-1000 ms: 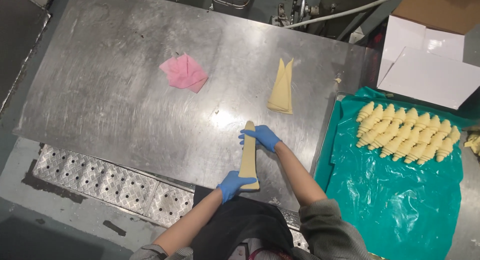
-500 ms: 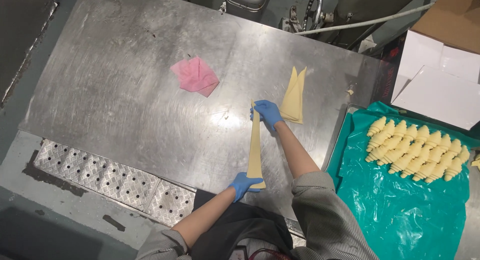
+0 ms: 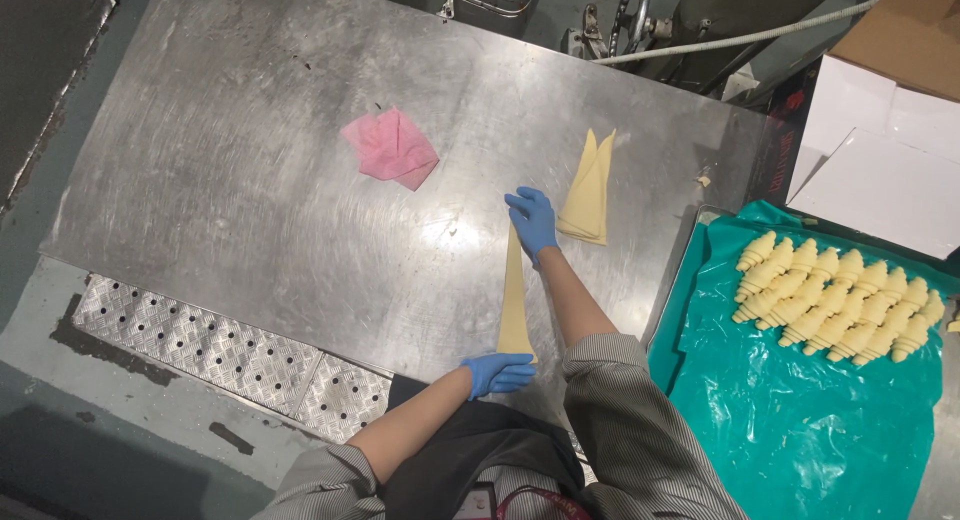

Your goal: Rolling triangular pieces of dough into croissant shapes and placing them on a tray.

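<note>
The dough triangle (image 3: 514, 300) is lying stretched out long and thin on the steel counter (image 3: 250, 210), running between the two gloved hands. The left hand (image 3: 497, 373) is pinning the wide base near the counter's front edge, its fingers (image 3: 515, 365) lying flat on the dough, while the right hand (image 3: 532, 218) is pressing down on the narrow tip at the far end; whether those fingers are pinching the tip or only pressing it, I cannot tell. Holding both ends this way is keeping the strip taut and straight, as a judgement. Just to the right of the right-hand fingers, a small stack of uncut-looking dough triangles (image 3: 587, 190) is waiting. Well to the left of them, a crumpled pink cloth (image 3: 390, 148) is sitting on the bare steel. Far to the right of both hands, a tray lined with a teal plastic sheet (image 3: 800, 420) is carrying rows of rolled raw croissants (image 3: 835, 300) packed side by side at its far end, the near part lying bare.
</note>
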